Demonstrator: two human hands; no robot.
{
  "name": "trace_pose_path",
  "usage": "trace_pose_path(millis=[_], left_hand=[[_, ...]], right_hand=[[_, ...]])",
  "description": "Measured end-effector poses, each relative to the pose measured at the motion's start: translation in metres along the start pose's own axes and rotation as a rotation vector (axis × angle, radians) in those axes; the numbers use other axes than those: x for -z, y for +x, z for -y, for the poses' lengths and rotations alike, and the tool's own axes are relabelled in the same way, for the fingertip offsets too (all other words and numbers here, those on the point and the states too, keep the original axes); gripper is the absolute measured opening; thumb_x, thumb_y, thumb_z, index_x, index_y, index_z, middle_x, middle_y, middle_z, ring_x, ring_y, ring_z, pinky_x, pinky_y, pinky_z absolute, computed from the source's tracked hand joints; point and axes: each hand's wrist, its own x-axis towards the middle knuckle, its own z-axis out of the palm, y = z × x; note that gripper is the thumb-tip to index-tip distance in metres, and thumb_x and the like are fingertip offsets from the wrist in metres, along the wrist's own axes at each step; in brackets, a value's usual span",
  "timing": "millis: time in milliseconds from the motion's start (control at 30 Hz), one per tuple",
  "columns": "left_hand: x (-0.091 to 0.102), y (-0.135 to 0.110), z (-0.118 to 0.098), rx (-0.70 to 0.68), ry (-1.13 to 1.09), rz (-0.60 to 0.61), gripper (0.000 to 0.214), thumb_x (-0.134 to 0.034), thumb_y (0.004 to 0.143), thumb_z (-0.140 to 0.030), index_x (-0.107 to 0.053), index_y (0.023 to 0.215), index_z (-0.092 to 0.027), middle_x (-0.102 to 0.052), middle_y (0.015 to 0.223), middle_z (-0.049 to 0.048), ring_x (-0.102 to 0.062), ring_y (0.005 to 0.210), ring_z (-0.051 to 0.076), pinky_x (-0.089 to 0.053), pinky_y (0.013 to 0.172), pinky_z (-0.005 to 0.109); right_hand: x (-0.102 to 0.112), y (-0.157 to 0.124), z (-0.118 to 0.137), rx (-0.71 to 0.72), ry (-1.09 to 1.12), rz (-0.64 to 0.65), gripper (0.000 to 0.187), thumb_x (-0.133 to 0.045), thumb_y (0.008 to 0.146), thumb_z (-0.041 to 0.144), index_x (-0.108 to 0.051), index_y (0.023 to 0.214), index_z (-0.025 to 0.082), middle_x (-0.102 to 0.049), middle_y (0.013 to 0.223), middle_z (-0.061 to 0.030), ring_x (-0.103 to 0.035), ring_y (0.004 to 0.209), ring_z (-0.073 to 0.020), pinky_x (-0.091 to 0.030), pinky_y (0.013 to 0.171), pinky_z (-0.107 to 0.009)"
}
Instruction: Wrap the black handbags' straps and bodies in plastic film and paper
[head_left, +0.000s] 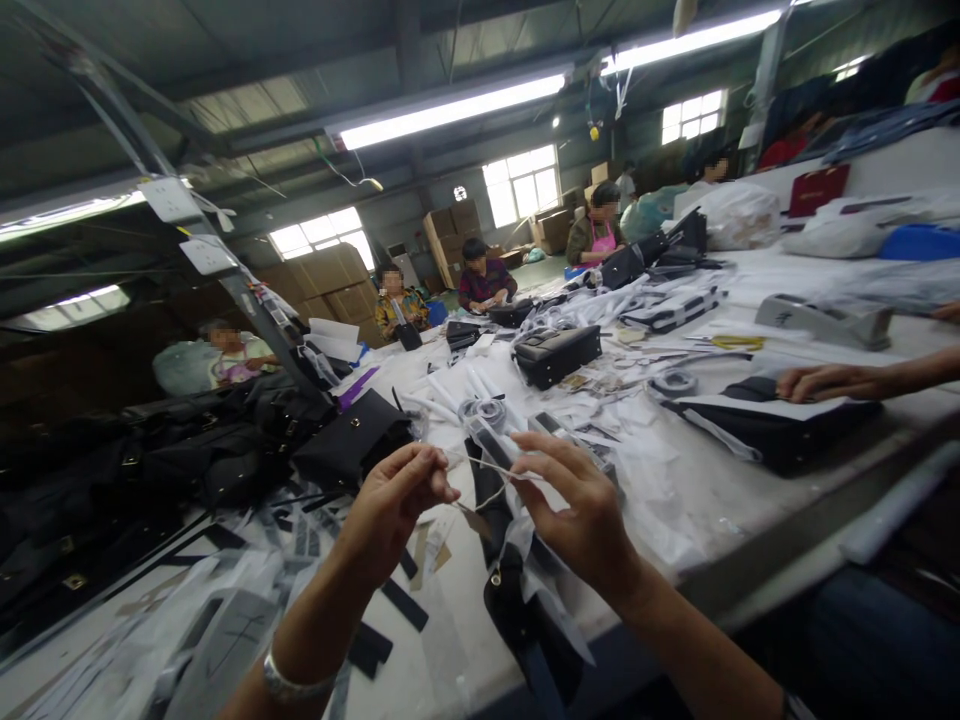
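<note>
Thumb and fingertips of the left hand [409,485] are pinched close on a pale cord [491,466], while the right hand [577,500] is half curled at its other side, fingers loosely spread; from where I stand I cannot tell whether its thumb and forefinger nip the cord or merely steady it. The cord hangs slack in the gap between the two hands, above the table. I see no knot in it and nothing it is fastened to, so I'd judge the work on it begun but unfinished, though how much is left I can't say. Below it, at 6 o'clock from the hands, lies a black leather-like piece [510,600] with a metal eyelet, plastic film against it. Just beyond, at 12, sits a roll of clear tape [484,412]. A black bag [352,440] rests near 10 o'clock; another boxy bag [556,357], looking fully assembled, stands at 1. Out at 3, a co-worker's hand [821,382] rests over a dark bag [795,445].
</note>
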Motion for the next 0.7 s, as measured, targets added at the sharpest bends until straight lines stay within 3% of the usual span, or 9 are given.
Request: trace_pose_path(millis=[100,200,333,400,467,533,567,633,700], left_hand=[[-0.009,0.001,-0.006,-0.041,-0.173,-0.059,0.021,-0.08,0.079,-0.031,-0.068,0.08,-0.014,-0.056,0.061,-0.0047,-0.057,0.057,0.008,-0.056,0.065,0.021],[-0.02,0.002,-0.015,-0.079,-0.361,-0.083,0.018,-0.081,0.076,-0.025,-0.067,0.079,-0.015,-0.056,0.061,-0.0058,-0.059,0.058,0.007,-0.057,0.066,0.019],[-0.03,0.004,-0.021,-0.121,-0.481,-0.074,0.01,-0.076,0.081,-0.022,-0.067,0.083,-0.017,-0.062,0.068,-0.0051,-0.064,0.065,0.007,-0.059,0.074,0.019],[-0.034,0.006,-0.02,-0.129,-0.446,-0.072,0.009,-0.074,0.083,-0.024,-0.069,0.085,-0.017,-0.066,0.071,-0.0039,-0.067,0.069,0.008,-0.059,0.079,0.021],[-0.041,0.007,-0.018,-0.127,-0.366,-0.052,0.011,-0.073,0.084,-0.026,-0.071,0.087,-0.017,-0.069,0.074,-0.0022,-0.07,0.074,0.011,-0.059,0.083,0.024],[-0.051,0.006,-0.016,-0.127,-0.297,-0.004,0.014,-0.072,0.086,-0.03,-0.072,0.089,-0.016,-0.072,0.077,-0.0003,-0.071,0.078,0.013,-0.059,0.085,0.026],[-0.057,0.005,-0.015,-0.132,-0.269,0.025,0.015,-0.071,0.086,-0.031,-0.073,0.09,-0.017,-0.073,0.079,0.0007,-0.072,0.08,0.014,-0.058,0.086,0.026],[-0.067,0.002,-0.016,-0.148,-0.218,0.071,0.016,-0.071,0.086,-0.033,-0.074,0.091,-0.018,-0.074,0.084,0.0019,-0.072,0.082,0.015,-0.058,0.084,0.027],[-0.074,-0.002,-0.019,-0.165,-0.159,0.079,0.018,-0.072,0.085,-0.036,-0.075,0.09,-0.019,-0.074,0.083,0.0023,-0.072,0.083,0.018,-0.059,0.081,0.028]], right_hand=[[-0.006,-0.006,0.001,0.0,0.029,0.009,0.021,-0.06,0.088,0.007,-0.064,0.097,0.025,-0.075,0.106,-0.0037,-0.07,0.099,-0.0197,-0.05,0.1,-0.041],[-0.016,-0.016,0.002,-0.011,0.068,0.017,0.023,-0.06,0.088,0.005,-0.065,0.098,0.025,-0.075,0.108,-0.0035,-0.07,0.099,-0.0192,-0.052,0.097,-0.04],[-0.016,-0.026,0.007,-0.014,0.199,0.149,0.027,-0.062,0.085,0.007,-0.066,0.104,0.026,-0.074,0.112,-0.0026,-0.069,0.103,-0.02,-0.047,0.105,-0.042],[-0.007,-0.025,0.011,-0.114,0.351,0.229,0.041,-0.064,0.086,0.013,-0.062,0.124,0.026,-0.067,0.129,-0.0062,-0.063,0.12,-0.0236,-0.042,0.112,-0.045],[0.004,-0.019,0.018,-0.251,0.514,0.262,0.057,-0.062,0.089,0.021,-0.047,0.144,0.025,-0.051,0.148,-0.0089,-0.046,0.139,-0.0264,-0.036,0.118,-0.047],[0.01,-0.007,0.026,-0.34,0.598,0.249,0.063,-0.062,0.092,0.028,-0.04,0.151,0.026,-0.041,0.156,-0.0075,-0.035,0.146,-0.0269,-0.031,0.121,-0.048],[0.011,-0.001,0.03,-0.362,0.609,0.249,0.063,-0.064,0.092,0.031,-0.04,0.15,0.027,-0.042,0.155,-0.0071,-0.036,0.145,-0.027,-0.03,0.121,-0.048],[0.009,0.011,0.034,-0.402,0.631,0.251,0.057,-0.068,0.089,0.033,-0.05,0.143,0.026,-0.057,0.142,-0.0082,-0.053,0.133,-0.0264,-0.039,0.115,-0.045],[0.007,0.015,0.034,-0.501,0.708,0.243,0.04,-0.069,0.089,0.034,-0.064,0.127,0.022,-0.073,0.11,-0.0067,-0.071,0.102,-0.0219,-0.054,0.098,-0.039]])
